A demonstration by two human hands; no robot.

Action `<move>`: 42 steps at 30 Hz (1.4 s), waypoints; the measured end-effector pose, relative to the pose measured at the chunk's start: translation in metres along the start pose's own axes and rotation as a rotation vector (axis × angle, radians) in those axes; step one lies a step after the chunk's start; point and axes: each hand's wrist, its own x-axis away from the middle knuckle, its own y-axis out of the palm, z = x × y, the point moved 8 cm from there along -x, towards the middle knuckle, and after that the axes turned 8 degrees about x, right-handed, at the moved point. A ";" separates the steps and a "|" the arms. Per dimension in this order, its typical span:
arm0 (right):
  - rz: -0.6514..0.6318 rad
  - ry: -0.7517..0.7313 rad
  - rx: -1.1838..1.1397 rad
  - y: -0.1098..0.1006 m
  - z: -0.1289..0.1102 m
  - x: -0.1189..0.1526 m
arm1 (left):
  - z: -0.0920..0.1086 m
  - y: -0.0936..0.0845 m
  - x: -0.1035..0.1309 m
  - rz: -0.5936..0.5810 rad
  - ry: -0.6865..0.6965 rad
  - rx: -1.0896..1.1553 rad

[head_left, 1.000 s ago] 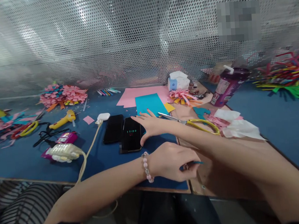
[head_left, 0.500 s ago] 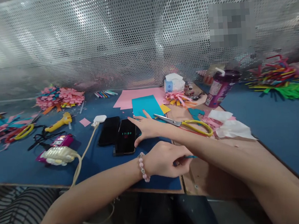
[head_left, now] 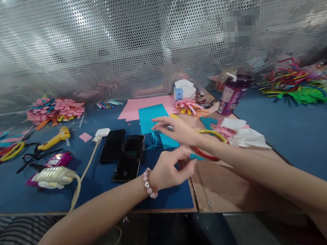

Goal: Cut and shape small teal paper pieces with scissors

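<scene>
My left hand (head_left: pixel 170 168), with a pink bead bracelet (head_left: pixel 147 184) at its wrist, is curled over the table's front part. A small blue paper strip (head_left: pixel 198 156) shows at its thumb and index fingertips. My right hand (head_left: pixel 176 129) hovers with fingers stretched out above a blue paper sheet (head_left: pixel 151 112), its forearm crossing beyond the left hand. Below its fingertips lies a curled blue paper piece (head_left: pixel 153 141). Scissors with yellow and red handles (head_left: pixel 215 134) lie partly hidden beneath the right hand and forearm. Beside the left hand are two dark phones (head_left: pixel 109 146), partly overlapping.
Left are a yellow glue gun (head_left: pixel 55 138), a power strip (head_left: pixel 54 175) with a cable, and pink paper pompoms (head_left: pixel 56 110). Pink sheets (head_left: pixel 125 108) and a tissue pack (head_left: pixel 184 89) lie behind. A purple cup (head_left: pixel 233 94) and crumpled tissues (head_left: pixel 247 137) stand right.
My right hand has lifted and moved from beside the phone over the scissors, uncovering the curled blue piece. My left hand has shifted left and its fingers have loosened somewhat. The view has turned slightly.
</scene>
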 end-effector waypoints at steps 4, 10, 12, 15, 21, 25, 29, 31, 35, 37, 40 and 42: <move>0.210 0.211 -0.134 -0.042 0.013 0.021 | -0.028 -0.016 -0.005 0.207 -0.282 0.354; 0.298 0.295 -0.033 -0.046 0.011 0.069 | -0.048 -0.022 -0.009 0.304 -0.394 0.461; 0.271 0.307 -0.030 -0.040 0.012 0.079 | -0.051 -0.020 -0.008 0.290 -0.415 0.459; 0.223 0.289 -0.038 -0.033 0.010 0.085 | -0.050 -0.017 -0.008 0.251 -0.426 0.446; 0.244 0.337 -0.079 -0.035 0.010 0.089 | -0.050 -0.008 -0.006 0.153 -0.486 0.416; 0.199 0.365 -0.120 -0.033 0.015 0.091 | -0.049 -0.010 -0.004 0.159 -0.454 0.323; 0.164 0.375 -0.073 -0.031 0.016 0.091 | -0.040 -0.019 -0.004 0.218 -0.326 0.182; 0.157 0.389 -0.105 -0.030 0.016 0.092 | -0.037 -0.020 -0.005 0.198 -0.302 0.163; 0.137 0.441 -0.328 -0.024 0.015 0.094 | -0.036 -0.024 -0.007 0.230 -0.325 0.242; 0.143 0.454 -0.398 -0.022 0.015 0.094 | -0.036 -0.026 -0.008 0.255 -0.351 0.272; 0.165 0.470 -0.424 -0.021 0.019 0.094 | -0.036 -0.026 -0.008 0.258 -0.380 0.278; 0.169 0.482 -0.462 -0.018 0.025 0.095 | -0.036 -0.026 -0.008 0.259 -0.387 0.279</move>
